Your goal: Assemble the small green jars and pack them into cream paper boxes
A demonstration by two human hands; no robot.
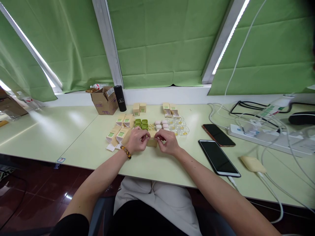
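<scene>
Between my two hands, at the middle of the table, stands a small tan cardboard box (152, 142). My left hand (138, 140) pinches the box's left upper edge. From the other side my right hand (166, 141) pinches its right upper edge. Just beyond the hands lie green square cups (141, 123), tiny yellow pieces (151, 127), pale pink blocks (161, 124) and clear plastic cups (180, 127) with yellow bits inside. Beside my left hand, several open tan boxes (114, 134) with green labels lie on their sides. The inside of the held box is hidden.
Two closed boxes (139, 108) and two open ones (170, 110) stand farther back. A larger carton (104, 101) and a black bottle (120, 98) are at the back left. To the right are two phones (219, 158), a power strip (268, 139), a power bank (253, 164) and tangled cables.
</scene>
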